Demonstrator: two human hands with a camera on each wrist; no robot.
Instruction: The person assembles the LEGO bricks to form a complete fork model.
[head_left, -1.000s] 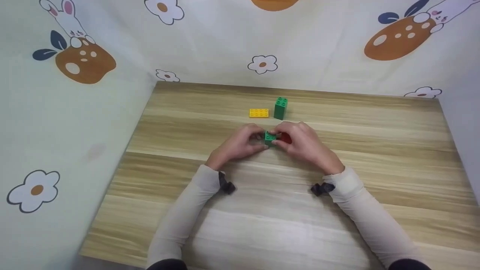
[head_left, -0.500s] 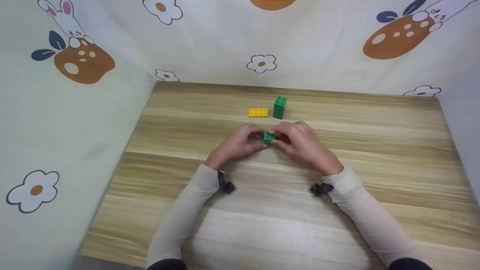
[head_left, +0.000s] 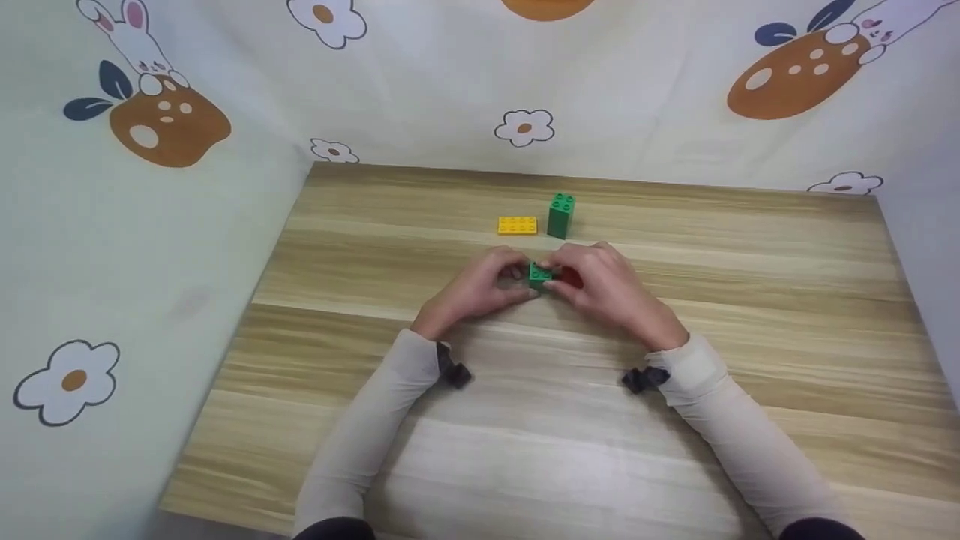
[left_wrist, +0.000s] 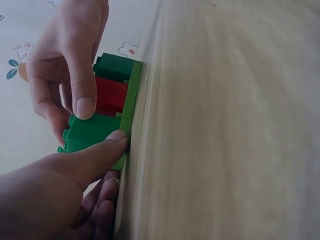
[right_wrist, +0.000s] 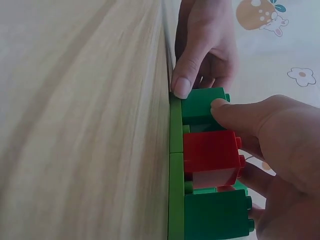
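A row of toy building bricks stands on two light green plates (right_wrist: 176, 125) laid end to end. At its left end is a green brick (head_left: 539, 276), with a red brick (right_wrist: 210, 150) in the middle and another green brick (right_wrist: 215, 215) at the right end. My left hand (head_left: 480, 289) grips the left end, its thumb along the lower edge of the green brick where it meets the plate. My right hand (head_left: 607, 289) pinches the upper part of that same brick between thumb and fingers. In the head view, this hand hides most of the row.
Behind the hands, a flat yellow brick (head_left: 517, 226) with studs on top lies on the wooden table (head_left: 375, 240). A tall green stack (head_left: 560, 217) stands just right of it. Patterned cloth (head_left: 420, 90) hangs along the table's back and left sides.
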